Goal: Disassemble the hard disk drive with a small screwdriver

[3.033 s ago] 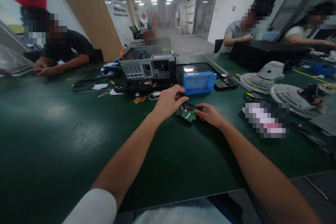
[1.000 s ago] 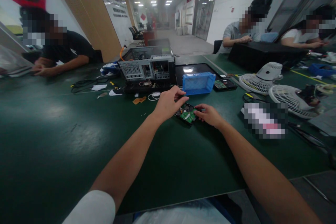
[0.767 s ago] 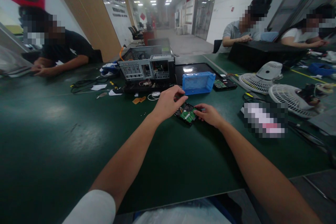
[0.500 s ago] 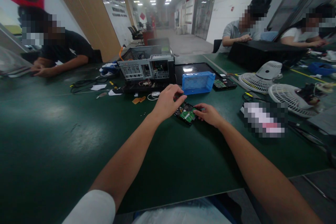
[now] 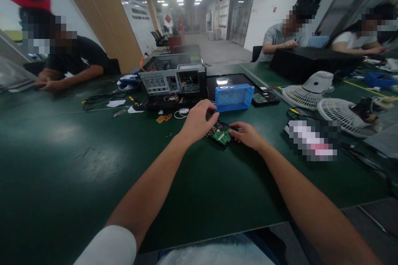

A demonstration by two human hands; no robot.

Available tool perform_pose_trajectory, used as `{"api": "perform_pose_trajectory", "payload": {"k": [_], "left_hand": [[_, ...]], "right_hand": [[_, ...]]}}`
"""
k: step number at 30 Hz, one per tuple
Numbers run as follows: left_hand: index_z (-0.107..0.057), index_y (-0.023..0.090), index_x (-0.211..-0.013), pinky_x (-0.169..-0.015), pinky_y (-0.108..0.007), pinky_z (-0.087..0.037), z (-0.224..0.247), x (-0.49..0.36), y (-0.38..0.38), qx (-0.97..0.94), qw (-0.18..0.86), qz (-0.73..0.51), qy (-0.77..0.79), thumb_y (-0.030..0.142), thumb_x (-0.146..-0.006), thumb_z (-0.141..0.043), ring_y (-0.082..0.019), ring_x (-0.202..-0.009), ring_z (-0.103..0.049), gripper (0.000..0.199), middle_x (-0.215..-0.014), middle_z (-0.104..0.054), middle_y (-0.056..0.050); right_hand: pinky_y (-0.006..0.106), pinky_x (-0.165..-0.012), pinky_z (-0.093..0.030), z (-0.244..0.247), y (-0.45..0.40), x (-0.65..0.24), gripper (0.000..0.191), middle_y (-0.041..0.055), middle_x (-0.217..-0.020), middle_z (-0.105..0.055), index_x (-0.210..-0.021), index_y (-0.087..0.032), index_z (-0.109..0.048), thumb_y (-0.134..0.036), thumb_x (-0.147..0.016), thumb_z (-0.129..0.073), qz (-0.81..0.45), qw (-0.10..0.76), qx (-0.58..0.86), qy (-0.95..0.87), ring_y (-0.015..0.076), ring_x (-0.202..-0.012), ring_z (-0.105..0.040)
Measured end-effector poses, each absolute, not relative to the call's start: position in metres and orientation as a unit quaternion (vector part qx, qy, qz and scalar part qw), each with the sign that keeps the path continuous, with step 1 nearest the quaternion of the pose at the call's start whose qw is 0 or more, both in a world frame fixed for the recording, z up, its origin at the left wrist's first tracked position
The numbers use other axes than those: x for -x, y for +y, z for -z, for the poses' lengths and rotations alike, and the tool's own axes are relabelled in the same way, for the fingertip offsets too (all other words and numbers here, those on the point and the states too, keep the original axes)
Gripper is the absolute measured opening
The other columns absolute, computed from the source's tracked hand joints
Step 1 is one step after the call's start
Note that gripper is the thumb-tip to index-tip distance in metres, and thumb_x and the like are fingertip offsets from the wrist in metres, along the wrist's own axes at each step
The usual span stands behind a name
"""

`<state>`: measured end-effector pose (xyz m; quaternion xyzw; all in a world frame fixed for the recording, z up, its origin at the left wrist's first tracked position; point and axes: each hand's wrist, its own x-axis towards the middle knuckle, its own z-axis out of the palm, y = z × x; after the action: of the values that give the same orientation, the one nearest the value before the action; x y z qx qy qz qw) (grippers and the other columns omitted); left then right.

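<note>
A hard drive point(image 5: 222, 136) lies on the green table with its green circuit board facing up. My right hand point(image 5: 245, 133) grips its right edge, thumb on top and fingers at the side. Over the drive's far left corner, my left hand point(image 5: 200, 119) is bent with thumb and fingers drawn together. Whatever those fingertips hold, if anything, is too small or hidden to make out. Just beyond the drive stands a blue plastic bin point(image 5: 234, 97) on its side.
An opened computer case point(image 5: 172, 80) stands behind my left hand. A second drive point(image 5: 265, 98) lies right of the bin. White fan parts point(image 5: 304, 91), a black case point(image 5: 311, 64) and cables are to the right. Paper scraps point(image 5: 116, 103) lie left. Several people sit around the table.
Almost nothing differs. My left thumb has shifted very slightly to the left over the drive; my right hand keeps its grip, and the drive stays in place.
</note>
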<state>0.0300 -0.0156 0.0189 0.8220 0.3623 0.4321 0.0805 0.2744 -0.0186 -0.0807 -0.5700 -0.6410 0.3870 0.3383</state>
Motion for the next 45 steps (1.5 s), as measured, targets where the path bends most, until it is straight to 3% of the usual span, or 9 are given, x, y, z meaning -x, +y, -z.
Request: {"api": "perform_pose_trajectory", "payload": {"k": [19,26,33,45], "left_hand": [[-0.060,0.021,-0.106,-0.079,-0.032,-0.056,-0.0195,-0.0295,-0.0144,-0.837,0.107,-0.413,0.342,0.017,-0.090,-0.061,-0.018,-0.092,-0.064,0.016,-0.103,-0.067,-0.004],[-0.054,0.024,-0.118,-0.078,-0.031,-0.056,-0.0148,-0.0301,-0.0135,-0.817,0.126,-0.430,0.364,0.018,-0.089,-0.064,-0.019,-0.096,-0.067,0.031,-0.106,-0.068,-0.005],[-0.060,0.022,-0.103,-0.078,-0.030,-0.056,-0.0179,-0.0292,-0.0150,-0.834,0.091,-0.416,0.351,0.020,-0.091,-0.062,-0.017,-0.089,-0.066,0.012,-0.100,-0.069,-0.003],[-0.066,0.021,-0.106,-0.080,-0.029,-0.057,-0.0193,-0.0292,-0.0178,-0.831,0.096,-0.427,0.344,0.017,-0.092,-0.060,-0.016,-0.091,-0.066,0.016,-0.103,-0.069,-0.003]], "right_hand": [[0.019,-0.049,-0.050,0.0823,-0.0183,-0.2750,0.031,0.0009,-0.076,-0.069,-0.116,-0.017,-0.065,-0.030,-0.088,-0.070,-0.380,0.340,0.569,-0.645,0.0103,-0.057,-0.062],[0.020,-0.049,-0.051,0.0802,-0.0193,-0.2741,0.032,0.0027,-0.080,-0.071,-0.117,-0.017,-0.065,-0.031,-0.089,-0.070,-0.384,0.334,0.572,-0.643,0.0111,-0.058,-0.062],[0.019,-0.049,-0.051,0.0825,-0.0178,-0.2749,0.032,0.0021,-0.079,-0.070,-0.118,-0.018,-0.064,-0.031,-0.089,-0.070,-0.381,0.337,0.568,-0.647,0.0108,-0.058,-0.062],[0.019,-0.050,-0.051,0.0821,-0.0181,-0.2746,0.031,0.0028,-0.081,-0.071,-0.116,-0.018,-0.065,-0.030,-0.088,-0.071,-0.380,0.341,0.573,-0.641,0.0105,-0.059,-0.062]]}}
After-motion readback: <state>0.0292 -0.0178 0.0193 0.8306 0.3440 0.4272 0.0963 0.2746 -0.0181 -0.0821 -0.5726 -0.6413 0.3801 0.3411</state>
